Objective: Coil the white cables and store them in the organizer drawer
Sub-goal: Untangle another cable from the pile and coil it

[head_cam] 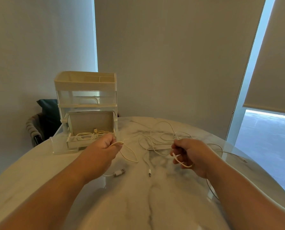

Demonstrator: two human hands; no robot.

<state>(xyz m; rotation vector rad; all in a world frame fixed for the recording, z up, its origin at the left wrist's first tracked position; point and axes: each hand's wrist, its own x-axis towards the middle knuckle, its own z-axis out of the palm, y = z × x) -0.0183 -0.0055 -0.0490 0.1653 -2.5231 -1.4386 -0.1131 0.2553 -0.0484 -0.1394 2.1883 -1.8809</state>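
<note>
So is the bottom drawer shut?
No, the bottom drawer sticks out of the organizer, and a coiled white cable lies inside it.

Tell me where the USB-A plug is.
In the head view, the USB-A plug lies on the marble table, centre-left, just below the left hand and left of the smaller connector.

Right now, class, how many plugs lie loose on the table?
3: a USB plug left of centre, a slim plug in the middle, and a third plug far right. More may hide in the cable tangle.
</note>
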